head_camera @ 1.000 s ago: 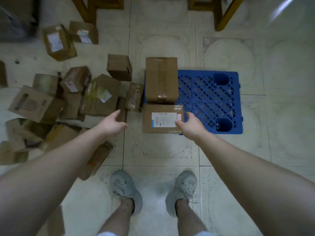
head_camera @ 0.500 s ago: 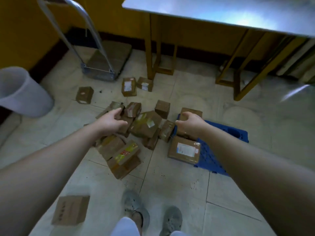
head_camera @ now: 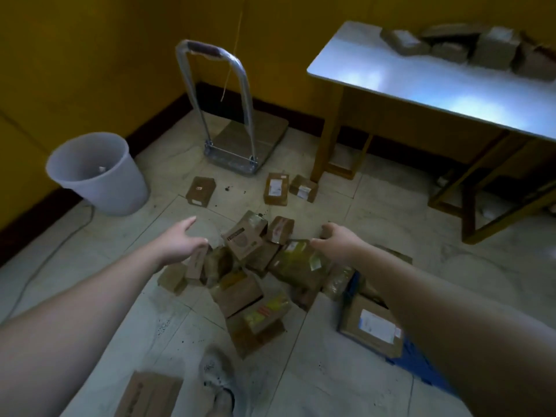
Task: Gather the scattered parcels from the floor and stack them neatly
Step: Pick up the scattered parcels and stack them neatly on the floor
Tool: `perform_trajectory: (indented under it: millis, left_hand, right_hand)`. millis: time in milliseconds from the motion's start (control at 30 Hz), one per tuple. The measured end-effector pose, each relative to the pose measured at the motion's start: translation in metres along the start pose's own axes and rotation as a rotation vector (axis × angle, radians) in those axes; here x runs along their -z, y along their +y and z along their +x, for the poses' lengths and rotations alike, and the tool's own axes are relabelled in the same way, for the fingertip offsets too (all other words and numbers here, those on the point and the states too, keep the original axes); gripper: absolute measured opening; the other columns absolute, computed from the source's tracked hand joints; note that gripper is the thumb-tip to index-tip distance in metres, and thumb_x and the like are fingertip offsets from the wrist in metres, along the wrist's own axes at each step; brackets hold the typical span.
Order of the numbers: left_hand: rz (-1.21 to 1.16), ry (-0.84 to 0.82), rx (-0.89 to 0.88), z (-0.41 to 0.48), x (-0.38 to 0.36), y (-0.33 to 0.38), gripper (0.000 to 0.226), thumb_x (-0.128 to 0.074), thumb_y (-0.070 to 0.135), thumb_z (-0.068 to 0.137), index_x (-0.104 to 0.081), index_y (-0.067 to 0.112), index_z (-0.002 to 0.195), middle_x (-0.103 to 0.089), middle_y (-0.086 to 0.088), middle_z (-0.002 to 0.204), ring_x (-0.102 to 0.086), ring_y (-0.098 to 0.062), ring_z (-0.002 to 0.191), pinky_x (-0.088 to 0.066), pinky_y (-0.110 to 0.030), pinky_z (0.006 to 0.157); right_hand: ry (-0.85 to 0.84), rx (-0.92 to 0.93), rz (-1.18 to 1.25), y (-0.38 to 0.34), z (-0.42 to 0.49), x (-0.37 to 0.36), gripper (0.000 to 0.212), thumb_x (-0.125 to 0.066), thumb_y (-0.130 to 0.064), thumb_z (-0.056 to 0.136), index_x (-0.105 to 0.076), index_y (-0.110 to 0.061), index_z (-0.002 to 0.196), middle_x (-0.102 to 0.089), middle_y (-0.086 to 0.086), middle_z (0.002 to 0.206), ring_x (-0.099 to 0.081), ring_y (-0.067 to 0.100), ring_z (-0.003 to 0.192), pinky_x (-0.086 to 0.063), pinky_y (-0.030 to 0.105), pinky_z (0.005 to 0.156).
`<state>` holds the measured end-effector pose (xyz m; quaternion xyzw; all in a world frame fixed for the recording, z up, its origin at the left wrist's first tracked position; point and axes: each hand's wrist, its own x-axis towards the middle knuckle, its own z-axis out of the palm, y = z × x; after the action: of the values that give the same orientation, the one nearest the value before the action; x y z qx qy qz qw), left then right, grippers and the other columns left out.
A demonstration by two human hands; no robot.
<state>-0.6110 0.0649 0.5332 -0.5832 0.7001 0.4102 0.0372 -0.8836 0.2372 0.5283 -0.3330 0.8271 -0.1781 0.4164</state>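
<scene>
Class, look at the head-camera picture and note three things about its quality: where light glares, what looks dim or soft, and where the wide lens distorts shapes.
Head view: pale glare patches sit on the table top. Head view: the room is dim with a yellowish cast. Head view: the parcels on the floor look soft, their labels unreadable. Head view: the trolley handle leans sideways, probably a wide-lens effect.

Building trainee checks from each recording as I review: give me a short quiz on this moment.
1. True or false: parcels lie on the steel table.
2. What stands between the white bucket and the table? A) ladder B) hand trolley C) chair
3. Fill in: the white-labelled parcel at lower right rests partly on a blue ____.
Key: 1 true; 2 B; 3 pallet.
</scene>
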Motion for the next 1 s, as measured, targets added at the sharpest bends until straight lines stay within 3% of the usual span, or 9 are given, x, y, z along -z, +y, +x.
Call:
perform_trajectory:
  millis: [100,233,300,400,667,767,833,900,1000]
  left_hand:
    - [-0.032,-0.039,0.012,0.045,0.023,-0.017,0.070,-0.061,0.029,0.090,-0.023,0.028,0.149,-0.026,-0.008,0.155,-0.030,-0.030,0.138,-0.031,-0.045,0.107]
    - [-0.073,-0.077,0.054,0.100,0.044,-0.043,0.069,-0.060,0.028,0.091,-0.023,0.027,0.149,-0.027,-0.009,0.154,-0.040,-0.029,0.130,-0.038,-0.040,0.101]
    - [-0.107,-0.086,0.075,0.125,0.046,-0.057,0.068,-0.060,0.028,0.091,-0.024,0.026,0.149,-0.029,-0.009,0.153,-0.051,-0.025,0.118,-0.043,-0.035,0.094]
    - [-0.137,-0.127,0.133,0.163,0.035,-0.078,0.068,-0.059,0.030,0.091,-0.023,0.025,0.149,-0.027,-0.010,0.154,-0.034,-0.031,0.135,-0.033,-0.042,0.106]
    - [-0.221,-0.164,0.253,0.278,-0.072,-0.129,0.073,-0.064,0.031,0.088,-0.024,0.026,0.149,-0.029,-0.008,0.153,-0.034,-0.028,0.136,-0.030,-0.038,0.108]
    - [-0.234,-0.175,0.289,0.336,-0.131,-0.150,0.079,-0.066,0.032,0.086,-0.020,0.023,0.150,-0.034,-0.010,0.151,-0.040,-0.029,0.132,-0.033,-0.040,0.109]
    - [-0.278,-0.146,0.327,0.372,-0.172,-0.165,0.082,-0.067,0.033,0.085,-0.018,0.022,0.150,-0.033,-0.010,0.151,-0.039,-0.029,0.133,-0.033,-0.041,0.110]
    - [-0.359,-0.105,0.374,0.405,-0.209,-0.180,0.084,-0.066,0.034,0.085,-0.015,0.024,0.151,-0.031,-0.009,0.152,-0.038,-0.029,0.134,-0.033,-0.044,0.109]
    - [-0.522,-0.078,0.462,0.446,-0.252,-0.202,0.082,-0.063,0.041,0.086,-0.014,0.026,0.151,-0.032,-0.008,0.152,-0.039,-0.031,0.132,-0.037,-0.050,0.105]
  right_hand:
    - [0.017,-0.021,-0.015,-0.046,0.042,-0.030,0.067,-0.060,-0.038,0.092,-0.030,-0.018,0.149,-0.044,0.009,0.144,-0.054,0.022,0.116,-0.051,0.038,0.093]
    - [-0.027,-0.024,-0.022,-0.096,0.102,-0.074,0.063,-0.060,-0.038,0.092,-0.033,-0.019,0.146,-0.047,0.007,0.141,-0.050,0.005,0.081,-0.042,0.018,0.059]
    - [-0.068,-0.058,-0.025,-0.107,0.128,-0.095,0.066,-0.059,-0.040,0.092,-0.030,-0.020,0.148,-0.044,0.006,0.145,-0.056,0.010,0.094,-0.051,0.024,0.070]
    - [-0.119,-0.092,-0.102,-0.108,0.167,-0.120,0.069,-0.058,-0.041,0.092,-0.026,-0.020,0.150,-0.038,0.008,0.150,-0.045,0.026,0.130,-0.043,0.043,0.104]
    - [-0.192,-0.076,-0.198,-0.056,0.322,-0.183,0.072,-0.058,-0.042,0.092,-0.024,-0.019,0.151,-0.033,0.007,0.154,-0.040,0.026,0.135,-0.038,0.037,0.106]
    - [-0.185,-0.102,-0.154,-0.020,0.391,-0.220,0.069,-0.061,-0.040,0.091,-0.027,-0.023,0.149,-0.043,0.004,0.144,-0.060,0.022,0.100,-0.057,0.033,0.075]
    - [-0.207,-0.110,-0.135,0.003,0.432,-0.246,0.063,-0.060,-0.040,0.091,-0.032,-0.025,0.146,-0.047,0.000,0.132,-0.060,0.023,0.095,-0.060,0.036,0.066]
    - [-0.196,-0.073,-0.140,0.025,0.470,-0.273,0.059,-0.059,-0.039,0.091,-0.036,-0.020,0.142,-0.050,0.000,0.134,-0.056,0.028,0.110,-0.055,0.037,0.083]
    - [-0.203,-0.070,-0.058,0.053,0.511,-0.308,0.075,-0.060,-0.040,0.090,-0.022,-0.016,0.150,-0.038,0.007,0.149,-0.040,0.030,0.132,-0.038,0.043,0.107]
